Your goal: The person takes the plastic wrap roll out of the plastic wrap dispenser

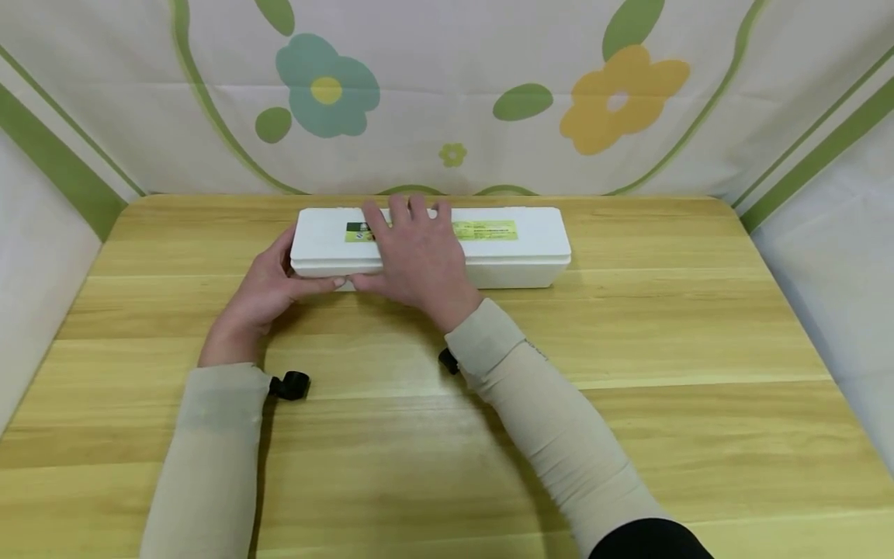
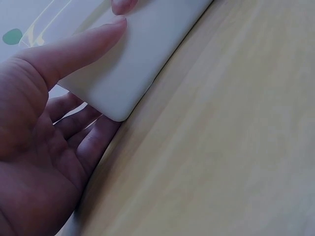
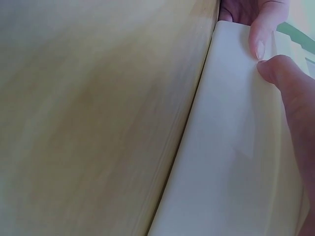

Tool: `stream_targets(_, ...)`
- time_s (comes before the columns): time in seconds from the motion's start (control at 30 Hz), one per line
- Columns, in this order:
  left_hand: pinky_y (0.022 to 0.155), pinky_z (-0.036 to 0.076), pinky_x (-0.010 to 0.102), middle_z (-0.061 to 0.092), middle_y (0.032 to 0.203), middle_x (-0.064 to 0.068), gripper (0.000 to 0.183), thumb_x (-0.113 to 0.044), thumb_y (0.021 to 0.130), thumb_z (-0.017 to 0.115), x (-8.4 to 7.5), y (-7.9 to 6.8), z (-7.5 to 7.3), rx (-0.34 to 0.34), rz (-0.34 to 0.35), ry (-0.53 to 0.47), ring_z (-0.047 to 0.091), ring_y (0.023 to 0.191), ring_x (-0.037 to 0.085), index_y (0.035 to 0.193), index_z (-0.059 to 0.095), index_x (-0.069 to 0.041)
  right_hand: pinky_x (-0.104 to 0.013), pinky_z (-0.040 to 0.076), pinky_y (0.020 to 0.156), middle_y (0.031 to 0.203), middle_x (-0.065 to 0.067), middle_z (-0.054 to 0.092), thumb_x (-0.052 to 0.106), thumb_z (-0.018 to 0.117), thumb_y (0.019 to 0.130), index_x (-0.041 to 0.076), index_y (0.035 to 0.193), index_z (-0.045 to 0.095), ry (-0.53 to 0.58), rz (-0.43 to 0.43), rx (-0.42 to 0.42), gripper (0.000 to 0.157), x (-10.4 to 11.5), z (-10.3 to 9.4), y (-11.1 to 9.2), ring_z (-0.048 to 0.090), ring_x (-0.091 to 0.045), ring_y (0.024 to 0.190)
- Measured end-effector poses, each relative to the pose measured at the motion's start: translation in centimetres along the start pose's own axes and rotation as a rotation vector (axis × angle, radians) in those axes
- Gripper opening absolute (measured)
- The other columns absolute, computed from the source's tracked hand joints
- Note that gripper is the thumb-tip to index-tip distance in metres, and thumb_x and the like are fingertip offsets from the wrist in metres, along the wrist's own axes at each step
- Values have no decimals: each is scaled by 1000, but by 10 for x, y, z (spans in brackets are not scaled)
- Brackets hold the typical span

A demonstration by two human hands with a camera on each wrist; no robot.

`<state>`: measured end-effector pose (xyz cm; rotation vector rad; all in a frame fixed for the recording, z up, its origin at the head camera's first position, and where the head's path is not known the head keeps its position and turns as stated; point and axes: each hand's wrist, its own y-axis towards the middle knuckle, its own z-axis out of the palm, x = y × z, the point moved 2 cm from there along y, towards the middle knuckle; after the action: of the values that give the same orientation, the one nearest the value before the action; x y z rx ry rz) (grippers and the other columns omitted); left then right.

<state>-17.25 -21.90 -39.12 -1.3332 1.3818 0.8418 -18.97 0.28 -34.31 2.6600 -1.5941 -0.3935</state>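
Note:
A long white lidded box (image 1: 541, 241) lies lengthwise near the table's back edge, with a green-and-yellow label (image 1: 489, 230) on its lid. My left hand (image 1: 261, 291) grips the box's left end, the thumb along the front side and the other fingers round the end. In the left wrist view those fingers (image 2: 96, 142) reach behind the lower corner of the box. Across the lid, left of its middle, spreads my right hand (image 1: 422, 256), gripping it with fingertips at the far edge and thumb on the front side. Both thumbs meet tip to tip there; the right thumb (image 3: 280, 69) covers part of the lid's edge.
The wooden table (image 1: 391, 435) stretches out in front of the box and to both sides. Right behind the table hangs a white cloth (image 1: 433, 78) printed with flowers, with more cloth at the left and right. Small black wrist cameras (image 1: 289, 386) stick out from the sleeves.

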Motion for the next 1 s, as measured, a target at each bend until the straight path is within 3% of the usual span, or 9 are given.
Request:
stream_targets(0.3, 103, 45, 18, 51, 155, -4, 96, -9, 87, 91, 2, 1, 0, -4, -12, 8, 49, 132, 11, 165, 40, -33, -58, 44, 108, 147, -9, 56, 97, 51, 83, 27, 162, 38, 5, 3, 35, 106, 0, -1, 1, 53, -33, 137)
stream_targets(0.5, 110, 41, 26, 51, 156, -3, 97, -10, 88, 91, 2, 1, -1, -12, -15, 23, 48, 135, 12, 166, 39, -32, -58, 48, 104, 144, -9, 60, 95, 54, 82, 24, 158, 44, -3, -9, -24, 104, 1, -1, 1, 57, -32, 133)
stream_targets(0.73, 104, 44, 20, 53, 154, -3, 93, -8, 88, 90, -1, 1, -1, -13, 15, 18, 51, 130, 13, 165, 42, -31, -57, 50, 101, 141, -10, 63, 92, 57, 83, 22, 154, 48, -15, -15, -86, 100, 1, -1, 1, 61, -32, 130)
stream_targets(1.0, 103, 45, 21, 53, 153, -3, 98, -10, 87, 91, -1, 1, 0, -20, 1, 24, 52, 129, 13, 167, 39, -31, -57, 52, 99, 139, -11, 65, 90, 54, 86, 18, 153, 49, -31, -45, -124, 98, 0, 0, -1, 62, -34, 128)
